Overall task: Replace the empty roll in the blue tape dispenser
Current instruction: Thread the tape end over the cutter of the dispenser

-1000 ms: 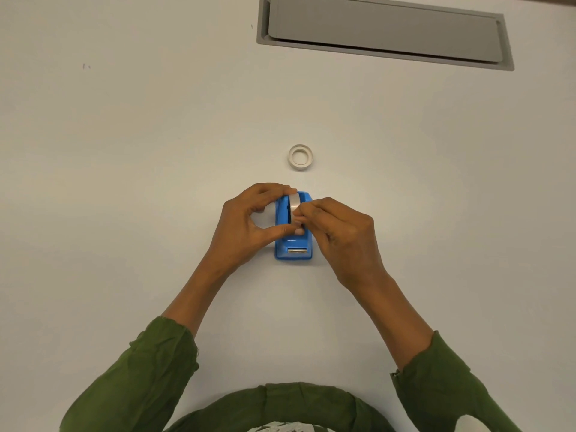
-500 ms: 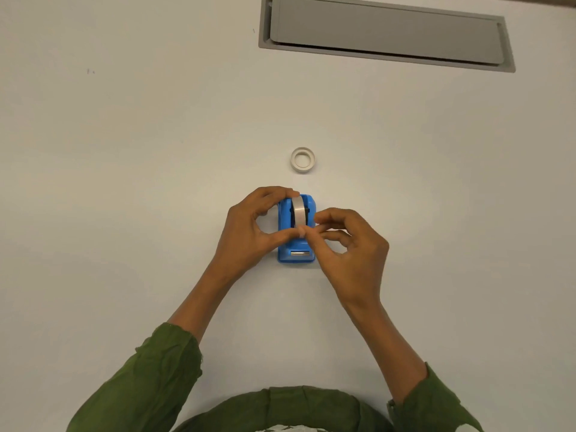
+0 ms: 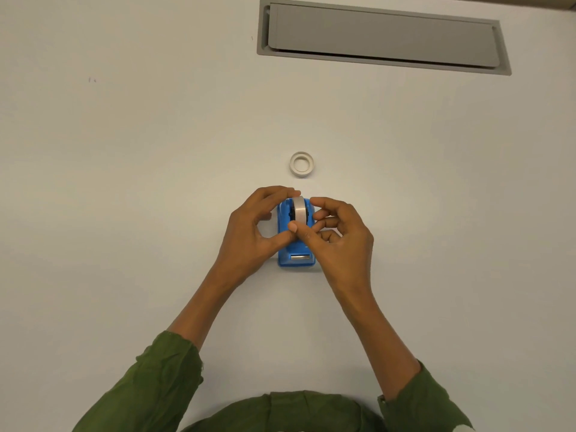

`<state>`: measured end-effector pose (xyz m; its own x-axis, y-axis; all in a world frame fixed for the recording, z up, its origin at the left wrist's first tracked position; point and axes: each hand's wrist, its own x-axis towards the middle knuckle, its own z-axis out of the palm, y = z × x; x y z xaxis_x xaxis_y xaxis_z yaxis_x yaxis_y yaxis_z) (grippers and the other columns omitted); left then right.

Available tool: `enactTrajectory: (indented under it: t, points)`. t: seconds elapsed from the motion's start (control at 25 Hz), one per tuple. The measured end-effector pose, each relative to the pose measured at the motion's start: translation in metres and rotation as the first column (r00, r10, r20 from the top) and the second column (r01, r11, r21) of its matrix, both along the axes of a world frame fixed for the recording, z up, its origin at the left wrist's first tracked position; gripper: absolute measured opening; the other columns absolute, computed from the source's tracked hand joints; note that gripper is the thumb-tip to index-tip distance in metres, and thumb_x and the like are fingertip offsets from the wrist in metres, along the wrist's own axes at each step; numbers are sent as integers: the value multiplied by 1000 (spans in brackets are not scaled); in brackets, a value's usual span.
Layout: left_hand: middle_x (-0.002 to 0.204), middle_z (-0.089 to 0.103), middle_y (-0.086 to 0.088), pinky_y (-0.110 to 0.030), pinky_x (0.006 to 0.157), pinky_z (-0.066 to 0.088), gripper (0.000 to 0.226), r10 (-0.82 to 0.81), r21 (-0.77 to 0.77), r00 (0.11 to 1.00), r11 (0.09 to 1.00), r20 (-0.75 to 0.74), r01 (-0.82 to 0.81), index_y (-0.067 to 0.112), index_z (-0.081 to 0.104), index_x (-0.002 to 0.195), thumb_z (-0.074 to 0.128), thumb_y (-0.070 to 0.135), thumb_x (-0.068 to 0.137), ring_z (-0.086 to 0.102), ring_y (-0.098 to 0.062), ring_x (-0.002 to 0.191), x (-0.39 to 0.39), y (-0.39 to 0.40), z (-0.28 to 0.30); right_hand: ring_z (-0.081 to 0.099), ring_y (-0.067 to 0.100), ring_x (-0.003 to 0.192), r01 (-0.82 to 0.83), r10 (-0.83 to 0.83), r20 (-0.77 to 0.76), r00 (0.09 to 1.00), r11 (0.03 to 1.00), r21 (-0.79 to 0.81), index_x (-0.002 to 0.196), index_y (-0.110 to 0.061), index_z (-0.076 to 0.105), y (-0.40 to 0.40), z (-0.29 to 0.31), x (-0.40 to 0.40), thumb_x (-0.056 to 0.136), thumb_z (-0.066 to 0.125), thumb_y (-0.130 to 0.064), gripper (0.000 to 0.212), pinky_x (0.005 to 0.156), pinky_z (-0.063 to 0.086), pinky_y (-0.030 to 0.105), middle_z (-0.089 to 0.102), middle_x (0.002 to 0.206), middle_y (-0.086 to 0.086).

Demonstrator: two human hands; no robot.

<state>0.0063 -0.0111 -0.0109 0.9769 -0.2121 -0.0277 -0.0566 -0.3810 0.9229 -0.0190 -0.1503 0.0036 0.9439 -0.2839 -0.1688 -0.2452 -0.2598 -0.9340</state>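
A blue tape dispenser [image 3: 296,260] stands on the white table, its metal cutter end toward me. A tape roll [image 3: 300,208] sits upright in its cradle. My left hand [image 3: 252,235] grips the dispenser from the left, index finger over the back and thumb on the near side. My right hand [image 3: 338,241] is at the right side, its thumb tip pressed on the roll's near face beside the left thumb, fingers curled. An empty white roll core [image 3: 301,164] lies flat on the table just beyond the dispenser.
A grey recessed cable hatch [image 3: 383,35] is set in the table at the far right. Green sleeves cover both forearms near the bottom edge.
My right hand has shifted from on top of the roll to the dispenser's right side, leaving the roll visible in the cradle. The left hand keeps its hold.
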Motion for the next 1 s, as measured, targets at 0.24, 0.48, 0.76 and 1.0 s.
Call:
enactTrajectory:
  t: [0.24,0.48,0.76,1.0]
  points:
    - [120,63,4,-16,87,45,51,99,-33,995,994,-33,-100,15,59,121,75,26,73,57,-7,109,-3,-3,12,62,5,87,-122,124,-34,992,990,75,107,-26,64,-12,12,7,70,80,-25,40,74,54,19,67,108,-4]
    - [109,65,5,-18,74,51,46,275,-145,962,951,3,-271,14,58,113,73,23,70,65,-10,88,-7,-15,26,69,8,83,-91,102,-37,994,966,241,103,-24,66,-10,26,3,68,80,-28,38,72,59,26,71,99,-8]
    - [114,62,2,-9,71,46,53,295,-118,955,949,10,-292,15,55,118,78,21,71,63,-5,91,-21,-22,27,68,7,91,-120,124,-16,992,981,154,102,-23,67,-16,29,12,77,75,-11,29,69,55,14,70,107,-4]
    - [96,72,0,-14,75,51,20,308,-45,951,950,-4,-308,12,69,98,69,20,80,67,-12,81,-29,-14,23,67,1,90,-211,211,20,977,968,136,107,-30,63,-24,28,23,81,72,-12,32,71,53,10,68,104,-14]
